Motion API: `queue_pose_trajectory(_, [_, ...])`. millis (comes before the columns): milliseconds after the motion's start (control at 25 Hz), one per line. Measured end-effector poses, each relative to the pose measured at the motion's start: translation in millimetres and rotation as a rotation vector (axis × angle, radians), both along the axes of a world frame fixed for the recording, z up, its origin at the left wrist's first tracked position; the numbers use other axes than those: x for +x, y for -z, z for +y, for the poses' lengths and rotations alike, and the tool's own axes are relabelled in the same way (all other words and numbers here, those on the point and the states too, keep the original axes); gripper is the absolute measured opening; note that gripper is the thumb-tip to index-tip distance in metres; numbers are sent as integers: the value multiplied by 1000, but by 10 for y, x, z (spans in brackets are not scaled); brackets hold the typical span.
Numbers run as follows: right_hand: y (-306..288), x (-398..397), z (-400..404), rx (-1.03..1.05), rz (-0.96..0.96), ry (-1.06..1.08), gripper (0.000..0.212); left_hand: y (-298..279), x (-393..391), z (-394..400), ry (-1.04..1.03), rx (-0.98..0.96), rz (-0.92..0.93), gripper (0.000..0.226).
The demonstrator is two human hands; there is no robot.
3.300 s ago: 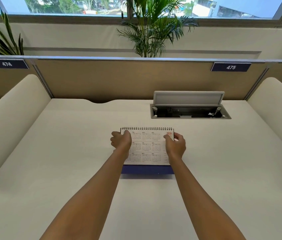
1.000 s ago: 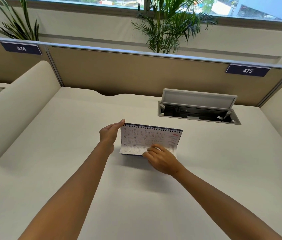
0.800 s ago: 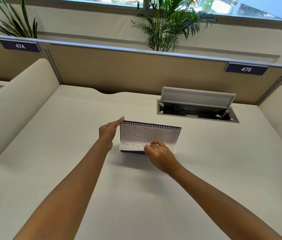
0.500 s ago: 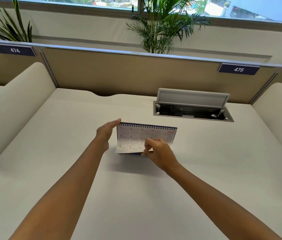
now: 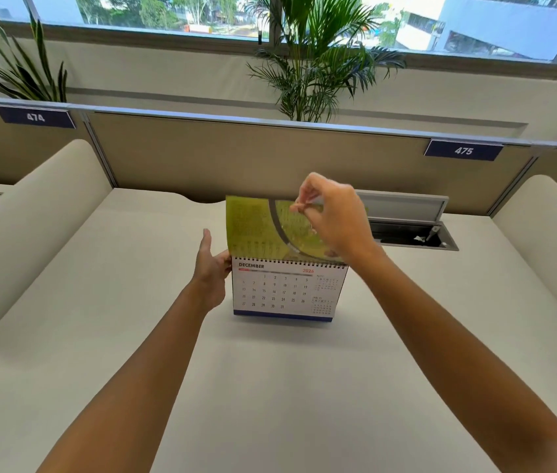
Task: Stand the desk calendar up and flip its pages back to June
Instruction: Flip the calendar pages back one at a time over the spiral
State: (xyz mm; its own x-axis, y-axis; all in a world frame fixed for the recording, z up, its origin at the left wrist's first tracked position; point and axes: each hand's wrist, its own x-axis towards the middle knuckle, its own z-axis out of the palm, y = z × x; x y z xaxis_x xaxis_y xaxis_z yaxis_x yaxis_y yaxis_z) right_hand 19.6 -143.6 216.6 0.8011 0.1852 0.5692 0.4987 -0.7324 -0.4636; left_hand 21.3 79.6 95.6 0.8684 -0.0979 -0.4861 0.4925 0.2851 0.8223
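The desk calendar (image 5: 283,293) stands upright on its blue base in the middle of the white desk. Its facing page reads DECEMBER 2026. My left hand (image 5: 211,269) steadies the calendar's upper left corner by the spiral binding. My right hand (image 5: 330,216) pinches the free edge of a lifted page (image 5: 256,230), whose green back side faces me. That page stands raised above the spiral.
An open cable hatch (image 5: 406,223) with a raised lid sits in the desk behind and to the right of the calendar. A tan partition (image 5: 236,158) closes off the back. Padded cream dividers (image 5: 31,227) flank both sides of the desk (image 5: 270,387).
The year-overview page that my right hand held at its lower edge has been lifted up over the spiral, which uncovers the December page. My left hand has stayed at the left corner.
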Motion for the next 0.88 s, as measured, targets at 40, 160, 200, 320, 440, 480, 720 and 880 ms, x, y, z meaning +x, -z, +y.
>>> queue_pose_trajectory(40, [-53,117,4,-1,-13,11,14,13,1,-35,-16,7,-20,82])
queue_pose_trajectory(160, [-48,401,31,-44,-23,50,13,7,-14,-146,-44,32,-71,65])
queue_pose_trajectory(200, [-9,465,35,-54,-25,58,11,-2,-22,-179,-51,58,-88,57])
queue_pose_trajectory(320, [144,581,33,-55,-27,89,10,-16,-34,-249,-104,141,-82,34])
queue_pose_trajectory(440, [306,606,-11,-20,-57,161,14,23,-10,-282,-163,167,-51,29])
queue_pose_trajectory(480, [370,584,-36,22,-61,183,15,35,-3,-283,-178,166,-61,30])
queue_pose_trajectory(720, [961,230,-316,461,37,385,18,72,4,-260,-277,154,-84,32])
queue_pose_trajectory(880, [1460,-169,-309,619,119,554,26,114,14,-237,-336,126,-112,15])
